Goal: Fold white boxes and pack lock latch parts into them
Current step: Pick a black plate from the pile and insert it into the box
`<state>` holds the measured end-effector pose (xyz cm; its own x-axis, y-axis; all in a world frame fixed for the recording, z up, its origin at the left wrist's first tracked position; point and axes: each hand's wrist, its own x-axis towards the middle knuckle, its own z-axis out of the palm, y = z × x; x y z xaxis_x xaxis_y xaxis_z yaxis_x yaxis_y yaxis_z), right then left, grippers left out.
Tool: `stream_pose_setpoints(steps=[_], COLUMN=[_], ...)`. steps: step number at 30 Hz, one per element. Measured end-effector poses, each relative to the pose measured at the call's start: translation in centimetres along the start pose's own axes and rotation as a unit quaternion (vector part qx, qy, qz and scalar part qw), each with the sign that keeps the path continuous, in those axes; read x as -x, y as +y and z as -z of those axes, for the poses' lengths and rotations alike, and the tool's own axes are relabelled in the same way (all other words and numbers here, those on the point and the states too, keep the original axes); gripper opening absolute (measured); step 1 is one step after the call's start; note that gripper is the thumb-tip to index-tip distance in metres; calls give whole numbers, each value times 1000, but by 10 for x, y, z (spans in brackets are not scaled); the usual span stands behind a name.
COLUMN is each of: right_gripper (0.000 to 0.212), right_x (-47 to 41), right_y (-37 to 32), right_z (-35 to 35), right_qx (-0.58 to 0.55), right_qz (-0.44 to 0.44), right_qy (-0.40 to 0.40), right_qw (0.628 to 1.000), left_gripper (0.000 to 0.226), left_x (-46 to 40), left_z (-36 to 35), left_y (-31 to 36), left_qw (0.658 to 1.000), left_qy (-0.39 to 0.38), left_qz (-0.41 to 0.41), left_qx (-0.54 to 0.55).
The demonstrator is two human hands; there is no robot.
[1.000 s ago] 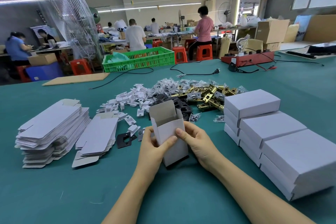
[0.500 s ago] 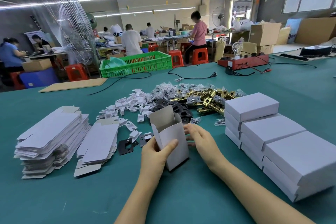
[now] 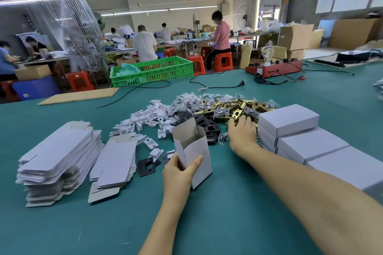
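Holding a white box (image 3: 193,157) upright on the green table (image 3: 228,213), the left hand (image 3: 179,174) wraps its thumb across the front and its fingers round the back. The box is thin card, smooth and plain, with its top open and one flap sticking up. Inside, the card looks grey.

The right hand (image 3: 242,132) reaches over to the pile of lock latch parts (image 3: 230,109). Its fingers are bent down onto the shiny gold and silver metal pieces, but I cannot tell if they hold one. Flat black plates (image 3: 207,128) lie just beside the metal pile, and one black plate (image 3: 148,165) with a hole lies near the left hand.

Small white plastic bits (image 3: 145,122) are spread out behind the box. Clear little bags (image 3: 186,99) sit at the back of the pile.

On the left are two stacks of flat unfolded boxes (image 3: 60,159), with wavy paper edges. On the right, finished boxes (image 3: 290,122) are closed, square-cornered and stacked in rows, touching each other. The table top looks soft, like cloth.
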<state>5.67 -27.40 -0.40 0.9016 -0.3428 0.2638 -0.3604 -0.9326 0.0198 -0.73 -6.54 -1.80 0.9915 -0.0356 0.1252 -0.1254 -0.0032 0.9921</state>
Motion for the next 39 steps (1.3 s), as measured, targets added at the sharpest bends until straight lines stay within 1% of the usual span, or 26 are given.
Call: stream_pose_setpoints(steps=[2,4,7,9,11,12,15,16,19,21,23,24,27,28,31,33,36,39], right_gripper=[65,64,64,60,56,55,39,35,30,25,8,5,31,34,27,22,17,17], right_x=[-4,-9,-14,-15,-16,-16,-13,-12,-7,-7,-4,-2,11,17,37,47,57,61], right_y=[1,2,3,2,1,-1,-6,-11,-22,-24,-24,-23,-19,-18,-13,-10,-7,-3], right_z=[-2,-3,-3,-1,1,3,5,6,4,7,14,18,30,35,51,62,82,107], right_qx=[31,23,-14,-24,-50,-62,-63,-52,-38,-48,-79,-88,-170,-203,-322,-382,-456,-486], right_qz=[-17,-35,-65,-75,-91,-101,-119,-107,-84,-75,-69,-61,-11,5,12,14,4,5], right_qy=[-41,-72,-90,-76,-31,-27,-50,-60,-70,-95,-95,-92,-9,20,96,128,150,167], right_qw=[999,997,994,994,994,993,990,991,993,991,990,990,985,979,942,915,877,858], left_gripper=[24,26,30,33,34,34,36,34,29,28,25,23,18,17,19,21,21,21], left_x=[0,2,2,2,2,2,0,0,0,0,0,-1,-3,-3,-2,-3,-3,-3], left_z=[-1,-1,-1,-2,-2,-2,-1,-1,-1,-1,-1,0,0,1,2,2,1,1], left_y=[1,4,4,5,5,5,4,3,3,2,1,-1,-4,-5,-6,-6,-6,-6], left_qw=[1000,1000,1000,1000,1000,1000,1000,1000,1000,1000,1000,1000,1000,1000,1000,1000,1000,999], left_qy=[-4,-8,-9,-10,-12,-12,-14,-15,-13,-15,-17,-18,-15,-13,-12,-14,-14,-16], left_qz=[0,-2,-7,-9,-9,-7,-5,-5,-3,-5,-6,-8,-15,-17,-20,-22,-24,-20], left_qx=[-2,3,15,18,18,17,17,16,16,18,16,16,8,6,7,5,6,19])
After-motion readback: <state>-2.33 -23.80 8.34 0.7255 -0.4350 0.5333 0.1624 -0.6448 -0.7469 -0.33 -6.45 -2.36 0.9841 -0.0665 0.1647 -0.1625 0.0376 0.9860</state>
